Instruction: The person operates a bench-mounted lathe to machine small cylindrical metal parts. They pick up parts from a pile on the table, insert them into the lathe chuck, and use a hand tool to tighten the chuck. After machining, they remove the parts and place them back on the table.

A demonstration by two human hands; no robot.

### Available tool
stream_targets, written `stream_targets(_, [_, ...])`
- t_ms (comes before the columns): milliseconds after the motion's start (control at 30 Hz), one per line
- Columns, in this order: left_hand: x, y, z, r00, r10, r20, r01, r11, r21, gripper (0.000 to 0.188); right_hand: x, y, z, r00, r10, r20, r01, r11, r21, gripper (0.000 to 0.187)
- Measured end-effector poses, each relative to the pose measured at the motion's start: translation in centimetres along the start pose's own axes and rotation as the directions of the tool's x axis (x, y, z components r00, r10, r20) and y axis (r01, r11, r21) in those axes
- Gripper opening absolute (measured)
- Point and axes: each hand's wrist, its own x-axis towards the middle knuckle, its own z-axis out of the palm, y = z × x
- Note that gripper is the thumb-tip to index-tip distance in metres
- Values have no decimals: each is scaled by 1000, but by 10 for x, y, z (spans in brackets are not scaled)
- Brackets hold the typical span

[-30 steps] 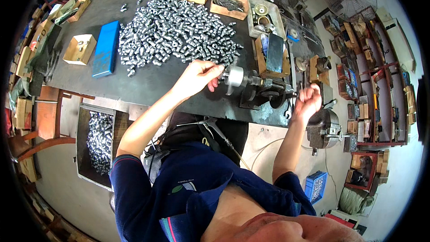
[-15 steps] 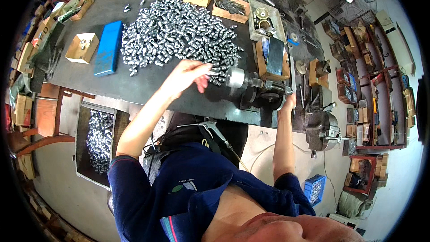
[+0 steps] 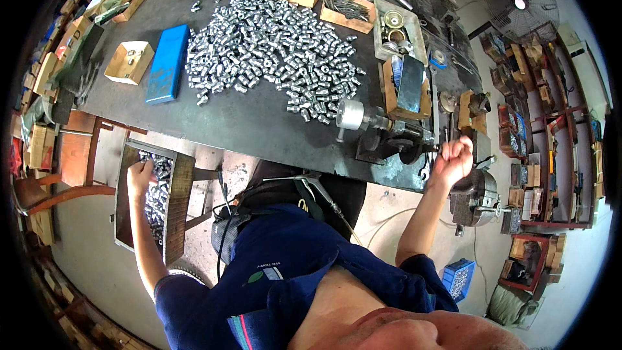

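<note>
My left hand (image 3: 140,178) reaches down into a deep box (image 3: 173,210) left of my body, fingers curled downward at the small metal fittings (image 3: 155,204) inside. Whatever those fingers hold is hidden. At the bench's front edge stands a small hand-worked fixture (image 3: 395,141) with a round silver head (image 3: 350,115) on its left end. Just beyond its right end is my right hand (image 3: 453,159), raised with the fingers curled in. I cannot make out whether it grips anything. A broad heap of shiny metal fittings (image 3: 272,52) covers the bench behind the fixture.
On the bench (image 3: 240,133) lie a blue case (image 3: 167,65), a small carton (image 3: 128,63) with a few fittings, and a dark phone (image 3: 410,84) on a wooden box. A vise (image 3: 476,194) is mounted at right. An air gun (image 3: 317,188) hangs at the front edge.
My left hand has swung from beside the fixture's silver head down left into the deep box. My right hand has moved right and out from the fixture's end. The view has shifted slightly.
</note>
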Motion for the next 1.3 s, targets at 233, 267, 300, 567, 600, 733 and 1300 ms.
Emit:
stream_targets(233, [-18,109,58,812,579,79,-569,754,329,20,-45,-4,-20,995,92,-39,-94,993,-64,16])
stream_targets(267, [-20,132,80,764,631,134,-640,717,276,19,-50,-1,-25,992,127,-8,-127,992,-24,15])
stream_targets(300, [-33,166,106,723,670,168,-689,685,236,18,-54,3,-30,989,143,-30,-143,990,-16,15])
stream_targets(567, [-23,232,239,209,832,515,-978,163,134,18,-55,43,-57,957,250,-147,-252,968,4,16])
stream_targets(600, [-23,233,240,210,822,530,-977,152,151,18,-55,45,-59,959,251,-133,-253,967,6,16])
stream_targets(733, [-23,230,240,214,843,493,-971,128,202,13,-54,47,-59,952,255,-168,-258,966,4,14])
stream_targets(1300, [-72,279,213,360,774,521,-48,573,-818,18,-55,45,-60,944,272,-187,-270,962,37,13])
